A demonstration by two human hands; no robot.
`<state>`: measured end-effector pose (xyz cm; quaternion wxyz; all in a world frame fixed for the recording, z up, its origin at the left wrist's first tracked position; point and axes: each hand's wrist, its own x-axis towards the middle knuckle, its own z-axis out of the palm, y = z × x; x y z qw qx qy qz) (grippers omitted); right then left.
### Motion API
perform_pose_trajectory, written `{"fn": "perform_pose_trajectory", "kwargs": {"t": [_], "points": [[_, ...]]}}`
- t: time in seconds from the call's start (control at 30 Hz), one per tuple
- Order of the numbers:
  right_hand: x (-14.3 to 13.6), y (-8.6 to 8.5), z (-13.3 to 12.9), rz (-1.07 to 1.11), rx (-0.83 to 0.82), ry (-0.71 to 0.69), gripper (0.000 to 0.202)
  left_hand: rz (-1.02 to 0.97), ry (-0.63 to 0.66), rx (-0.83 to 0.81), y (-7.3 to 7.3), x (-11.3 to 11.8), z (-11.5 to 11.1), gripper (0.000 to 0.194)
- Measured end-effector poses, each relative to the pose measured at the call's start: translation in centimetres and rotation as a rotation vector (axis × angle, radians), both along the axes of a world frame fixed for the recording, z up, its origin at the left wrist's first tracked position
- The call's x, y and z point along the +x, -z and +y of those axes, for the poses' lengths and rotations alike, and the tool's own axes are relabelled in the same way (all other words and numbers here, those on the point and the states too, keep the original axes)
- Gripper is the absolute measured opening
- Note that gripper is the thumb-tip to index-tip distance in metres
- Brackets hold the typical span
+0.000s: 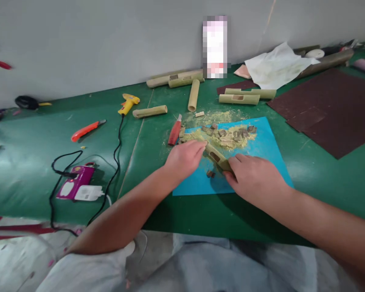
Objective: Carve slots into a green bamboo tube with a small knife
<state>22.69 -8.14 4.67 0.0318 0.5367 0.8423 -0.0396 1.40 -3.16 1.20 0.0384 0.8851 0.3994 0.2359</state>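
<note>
Clamping the fingers of the right hand on a slotted bamboo tube, over the blue sheet near the desk front edge. Curling the left hand at its far end; cannot tell whether gripping it.

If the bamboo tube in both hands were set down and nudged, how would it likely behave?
The bamboo tube is probably stiff: it shows no bend between the left hand and right hand. It's likely light for its size, since the cut opening shows a hollow inside. Its rounded shape suggests it may roll.
</note>
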Motion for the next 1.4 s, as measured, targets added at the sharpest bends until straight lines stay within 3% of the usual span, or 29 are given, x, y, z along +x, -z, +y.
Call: {"fn": "perform_pose_trajectory", "kwargs": {"t": [0.13,0.2,0.43,0.53,0.6,0.7,0.77,1.0,1.13,1.4], "points": [[0.1,0.0,-0.1,0.017,0.006,-0.011,0.017,0.172,0.155,-0.095,-0.3,1.9,-2.5,0.033],[0.1,-0.1,-0.1,0.023,-0.003,0.006,0.017,0.198,0.164,-0.103,-0.2,2.3,-3.0,0.033],[0.0,0.1,0.0,0.015,-0.013,0.024,0.018,0.054,-0.107,0.096,0.6,-1.2,1.8,0.031],[0.1,0.1,0.1,0.013,-0.011,0.033,0.02,0.082,-0.18,0.124,0.3,-1.2,1.7,0.031],[0.1,0.1,0.1,0.013,-0.003,0.022,0.019,0.109,-0.093,0.095,-0.1,-0.2,0.4,0.032],[0.1,0.1,0.0,0.016,0.003,0.002,0.018,0.168,0.15,-0.011,-0.6,1.5,-1.9,0.033],[0.1,0.1,0.0,0.019,0.001,0.003,0.018,0.204,0.207,-0.046,-0.8,1.9,-2.5,0.033],[0.2,0.5,0.1,0.008,0.118,-0.017,0.018,0.024,-0.041,0.023,-0.1,-1.3,1.3,0.028],[0.5,0.6,0.4,-0.023,0.225,-0.022,0.015,-0.012,-0.141,0.046,0.3,-1.8,2.3,0.026],[0.4,0.5,0.4,0.001,0.152,0.022,0.026,-0.117,-0.129,0.069,1.3,-1.6,3.6,0.023]]}}
